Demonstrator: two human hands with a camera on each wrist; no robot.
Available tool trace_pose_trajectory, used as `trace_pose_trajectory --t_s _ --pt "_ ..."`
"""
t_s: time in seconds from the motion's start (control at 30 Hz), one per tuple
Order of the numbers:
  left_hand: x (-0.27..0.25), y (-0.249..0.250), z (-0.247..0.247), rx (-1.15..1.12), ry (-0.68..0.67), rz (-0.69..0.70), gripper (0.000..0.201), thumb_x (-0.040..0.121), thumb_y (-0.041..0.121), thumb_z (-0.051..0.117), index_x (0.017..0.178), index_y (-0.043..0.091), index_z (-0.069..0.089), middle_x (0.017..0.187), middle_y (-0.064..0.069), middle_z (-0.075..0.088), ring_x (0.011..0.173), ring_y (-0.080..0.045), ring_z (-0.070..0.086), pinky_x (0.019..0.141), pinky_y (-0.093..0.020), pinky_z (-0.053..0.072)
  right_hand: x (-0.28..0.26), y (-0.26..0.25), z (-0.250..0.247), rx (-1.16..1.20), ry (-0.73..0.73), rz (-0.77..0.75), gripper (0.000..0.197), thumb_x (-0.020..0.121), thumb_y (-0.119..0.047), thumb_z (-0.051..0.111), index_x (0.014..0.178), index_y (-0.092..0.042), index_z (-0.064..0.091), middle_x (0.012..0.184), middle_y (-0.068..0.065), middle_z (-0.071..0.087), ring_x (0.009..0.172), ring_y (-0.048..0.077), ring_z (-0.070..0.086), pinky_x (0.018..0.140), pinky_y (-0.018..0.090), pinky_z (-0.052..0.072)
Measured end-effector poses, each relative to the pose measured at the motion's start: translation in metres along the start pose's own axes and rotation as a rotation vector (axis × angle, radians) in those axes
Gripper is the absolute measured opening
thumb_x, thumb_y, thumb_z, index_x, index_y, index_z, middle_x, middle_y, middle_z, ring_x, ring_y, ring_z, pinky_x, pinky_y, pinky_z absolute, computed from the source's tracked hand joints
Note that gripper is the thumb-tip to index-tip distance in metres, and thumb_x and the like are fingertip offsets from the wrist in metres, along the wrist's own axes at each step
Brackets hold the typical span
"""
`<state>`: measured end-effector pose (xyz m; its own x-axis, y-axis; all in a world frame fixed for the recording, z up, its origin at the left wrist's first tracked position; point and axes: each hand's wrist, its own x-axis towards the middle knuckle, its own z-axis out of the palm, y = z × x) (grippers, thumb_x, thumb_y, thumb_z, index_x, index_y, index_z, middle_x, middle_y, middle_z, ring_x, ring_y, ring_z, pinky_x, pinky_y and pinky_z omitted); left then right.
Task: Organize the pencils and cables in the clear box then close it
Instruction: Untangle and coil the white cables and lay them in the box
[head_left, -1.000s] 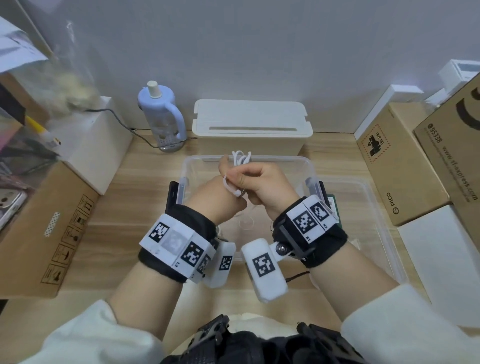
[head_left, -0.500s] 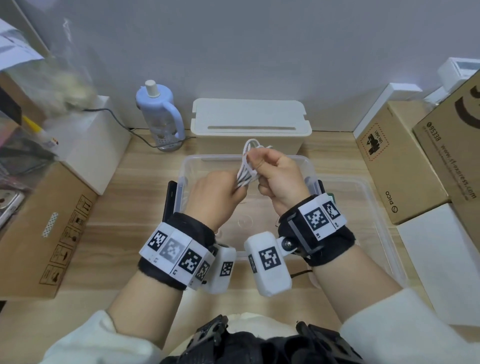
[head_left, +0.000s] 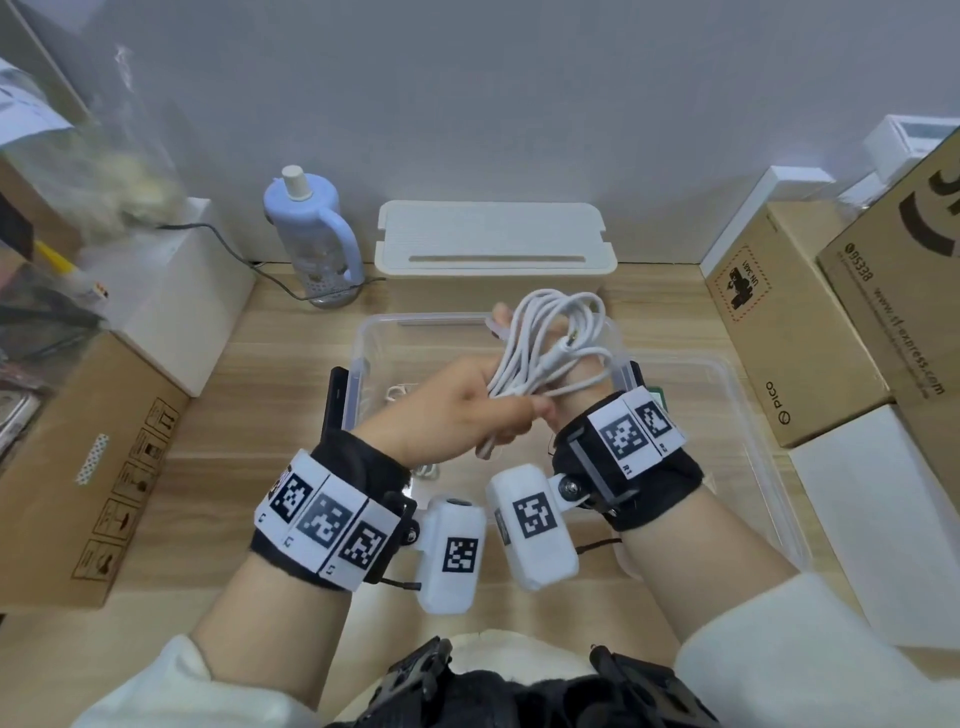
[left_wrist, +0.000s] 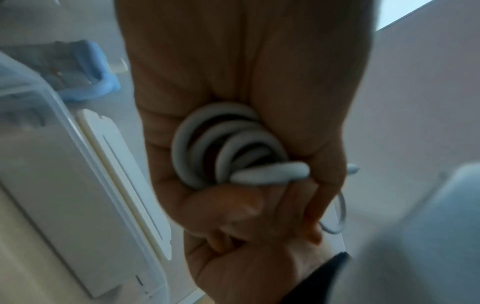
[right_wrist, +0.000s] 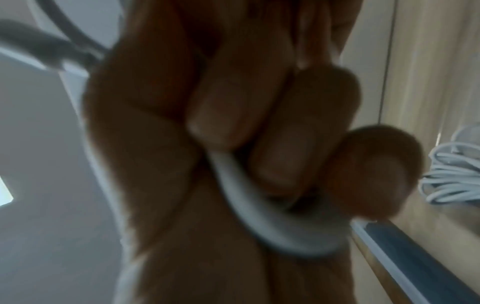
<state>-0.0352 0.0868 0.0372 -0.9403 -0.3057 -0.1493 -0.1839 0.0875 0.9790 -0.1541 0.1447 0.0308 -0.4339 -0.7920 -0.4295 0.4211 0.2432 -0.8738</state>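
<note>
I am gripping the white cable with both hands over the clear box. A second ago it was a small bunch pinched close between my hands; now its loops are fanning up wider above my right hand, so I am judging the coil nearly gathered and almost ready to go down into the box. My left hand is closing round the lower end of the loops, and my right hand's fingers are curling round a strand that is crossing my palm. The cable is looking thin, smooth and springy, its loops uneven and a plug end poking out. Another coiled cable is lying beside it, lower down.
</note>
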Motion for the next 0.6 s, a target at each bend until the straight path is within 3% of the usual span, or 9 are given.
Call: trace_pose_trajectory --t_s 0.07,0.1,0.13,0.17,0.2,0.27,0.43,0.53,0.6 --pt "0.000 0.003 -0.001 -0.032 -0.055 -0.023 0.013 0.091 0.007 0.052 0.083 0.002 0.061 0.050 0.010 0.047 0.047 -0.005 0.044 0.046 -0.018 0.040 -0.005 0.000 0.001 0.036 -0.064 0.034 0.041 0.098 -0.015 0.027 0.133 0.004 0.036 0.128 0.025 0.051 0.111 0.033 0.053 0.087 0.039 0.042" --pt "0.000 0.003 -0.002 -0.045 -0.081 -0.037 0.016 0.092 0.007 0.052 0.079 0.007 0.062 0.049 0.010 0.046 0.046 -0.005 0.044 0.045 -0.018 0.039 -0.008 -0.001 0.001 0.045 -0.125 0.039 0.045 0.096 -0.026 0.030 0.128 0.000 0.047 0.120 0.023 0.058 0.108 0.033 0.057 0.088 0.039 0.042" --pt "-0.001 0.004 -0.002 -0.067 -0.100 -0.053 0.016 0.092 0.008 0.053 0.078 0.010 0.062 0.048 0.010 0.045 0.045 -0.006 0.043 0.044 -0.018 0.038 -0.007 0.000 -0.001 0.068 -0.175 0.031 0.045 0.092 -0.037 0.036 0.111 -0.008 0.064 0.098 0.014 0.069 0.091 0.023 0.065 0.083 0.036 0.044" --pt "-0.001 0.003 -0.003 -0.087 -0.111 -0.070 0.014 0.090 0.011 0.055 0.078 0.010 0.062 0.048 0.010 0.044 0.045 -0.006 0.042 0.044 -0.018 0.037 -0.003 0.003 -0.003 0.078 -0.233 0.011 0.042 0.089 -0.041 0.041 0.080 -0.017 0.076 0.074 0.002 0.071 0.072 0.011 0.067 0.076 0.031 0.046" --pt "-0.002 0.003 -0.003 -0.107 -0.110 -0.085 0.012 0.087 0.016 0.056 0.080 0.009 0.062 0.048 0.009 0.043 0.044 -0.007 0.042 0.043 -0.018 0.036 0.004 0.008 -0.006 0.085 -0.264 -0.028 0.045 0.090 -0.036 0.045 0.056 -0.025 0.073 0.058 -0.006 0.068 0.060 0.003 0.064 0.068 0.026 0.048" --pt "0.000 0.002 -0.002 -0.165 -0.093 -0.136 0.019 0.080 0.021 0.057 0.086 0.004 0.060 0.048 0.007 0.042 0.043 -0.008 0.040 0.042 -0.018 0.033 0.013 0.012 -0.009 0.124 -0.242 -0.029 0.065 0.098 -0.014 0.030 0.045 -0.026 0.067 0.053 -0.009 0.066 0.054 0.001 0.063 0.055 0.021 0.050" --pt "0.000 0.001 -0.003 -0.214 -0.068 -0.151 0.016 0.079 0.021 0.061 0.092 0.014 0.054 0.049 0.004 0.044 0.041 -0.009 0.040 0.037 -0.017 0.032 0.020 0.011 -0.019 0.008 -0.208 -0.082 0.052 0.094 0.007 0.023 0.064 -0.010 0.061 0.055 -0.003 0.067 0.053 0.007 0.064 0.051 0.020 0.050" --pt "0.001 -0.003 -0.004 -0.184 0.029 -0.153 0.052 0.081 0.021 0.066 0.125 0.006 0.043 0.051 0.003 0.051 0.044 -0.011 0.045 0.039 -0.020 0.034 0.026 0.018 -0.022 -0.065 -0.115 -0.110 0.022 0.091 0.004 0.037 0.093 0.006 0.060 0.067 0.003 0.069 0.059 0.010 0.067 0.052 0.020 0.052" --pt "0.002 -0.007 -0.003 -0.175 0.134 -0.130 0.066 0.083 0.014 0.066 0.138 0.012 0.029 0.052 0.005 0.055 0.046 -0.010 0.048 0.042 -0.022 0.038 0.024 0.018 -0.021 -0.053 -0.074 -0.074 0.027 0.090 -0.004 0.043 0.110 0.012 0.051 0.069 0.008 0.065 0.053 0.011 0.065 0.046 0.021 0.050"
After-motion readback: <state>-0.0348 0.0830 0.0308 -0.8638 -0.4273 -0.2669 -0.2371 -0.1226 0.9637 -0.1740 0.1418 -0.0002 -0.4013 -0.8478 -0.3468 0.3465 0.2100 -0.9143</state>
